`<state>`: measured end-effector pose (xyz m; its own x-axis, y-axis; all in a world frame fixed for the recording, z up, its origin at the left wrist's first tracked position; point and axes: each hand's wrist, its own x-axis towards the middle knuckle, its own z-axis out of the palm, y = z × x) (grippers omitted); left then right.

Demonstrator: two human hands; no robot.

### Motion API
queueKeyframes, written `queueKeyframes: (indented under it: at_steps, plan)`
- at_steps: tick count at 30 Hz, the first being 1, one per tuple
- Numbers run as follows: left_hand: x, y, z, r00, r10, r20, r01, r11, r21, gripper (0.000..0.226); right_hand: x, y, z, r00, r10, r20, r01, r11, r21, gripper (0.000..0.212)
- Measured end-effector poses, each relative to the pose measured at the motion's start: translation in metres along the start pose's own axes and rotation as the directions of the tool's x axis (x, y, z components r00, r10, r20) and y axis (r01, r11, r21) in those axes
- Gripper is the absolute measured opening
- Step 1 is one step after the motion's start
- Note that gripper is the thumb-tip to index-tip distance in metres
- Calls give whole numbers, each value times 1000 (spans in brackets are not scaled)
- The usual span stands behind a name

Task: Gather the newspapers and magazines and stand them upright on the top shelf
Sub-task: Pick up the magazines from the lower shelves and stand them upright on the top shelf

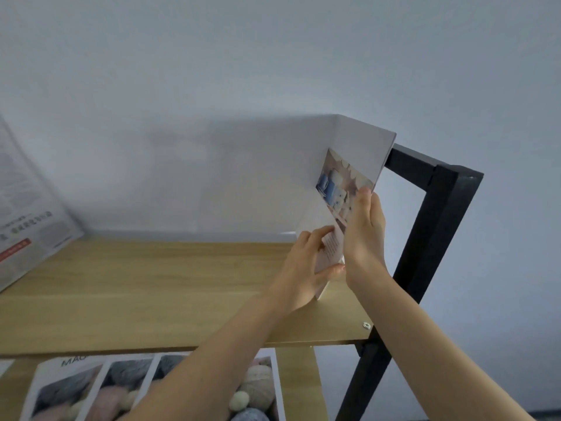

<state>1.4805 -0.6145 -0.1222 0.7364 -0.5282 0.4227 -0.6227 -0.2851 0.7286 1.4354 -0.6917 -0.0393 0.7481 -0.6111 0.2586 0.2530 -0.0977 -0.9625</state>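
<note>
A white magazine (pixel 358 153) with a small photo on its cover stands upright at the right end of the wooden top shelf (pixel 151 293), leaning against the black frame. My left hand (pixel 303 268) grips its lower front corner, fingers on the cover and thumb underneath. My right hand (pixel 364 232) lies flat against the cover's outer edge, fingers straight and pointing up. A newspaper (pixel 27 214) stands tilted against the wall at the shelf's far left. Another magazine (pixel 91 387) with yarn-ball photos lies flat on the shelf below.
The black metal frame (pixel 437 226) rises at the shelf's right end. A pale wall (pixel 243 86) runs behind the shelf. A screw head (pixel 365 325) sits near the shelf's front right corner. The lower wooden shelf (pixel 300 384) shows beside the flat magazine.
</note>
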Motion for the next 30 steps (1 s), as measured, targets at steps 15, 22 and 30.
queueKeyframes:
  at_steps: [15, 22, 30]
  plan:
    - [-75, -9, -61, 986, -168, -10, 168, 984, -54, 30, -52, 6, -20, 978, 172, 115, -142, 962, -232, 55]
    - [-163, -19, -109, 953, -299, -40, 258, 876, -407, 18, -120, 21, -13, 969, 233, 77, -203, 936, -288, 47]
    - [-256, -45, -144, 888, -460, -18, 403, 795, -454, 25, -202, 45, 16, 945, 309, 106, -249, 891, -379, 45]
